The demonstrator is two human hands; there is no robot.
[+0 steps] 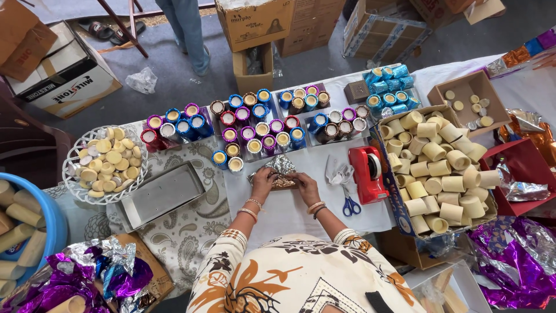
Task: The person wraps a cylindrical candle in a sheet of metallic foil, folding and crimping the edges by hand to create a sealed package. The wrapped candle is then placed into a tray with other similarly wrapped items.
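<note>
— Although both hands are close together, I think the grip is light. The left hand [263,178] and the right hand [303,184] press from two sides on a small brownish tube half covered with crinkled silver foil [281,171], which lies on the white table cover [289,214] just in front of the person. The fingers are curled around it, not open, but how tightly they close I cannot tell.

— What can go wrong here?

— The thin foil can tear if the fingers pull it too hard around the edge, I believe. Also the tube is round, so it can roll away from the hands toward the rows of foil-wrapped tubes with coloured rims [255,124] just behind it and knock some over. The blue-handled scissors [349,204] and the red tape dispenser [367,174] are near the right hand; a quick reach of the elbow may push them.

— And what is not clear to you?

— The hands hide most of the tube, so its ends are not visible. The cardboard box of plain cream tubes [440,168] covers whatever is under it. The blue tub [49,217] on the left is cut off by the edge, and the person standing at the top shows only legs.
</note>
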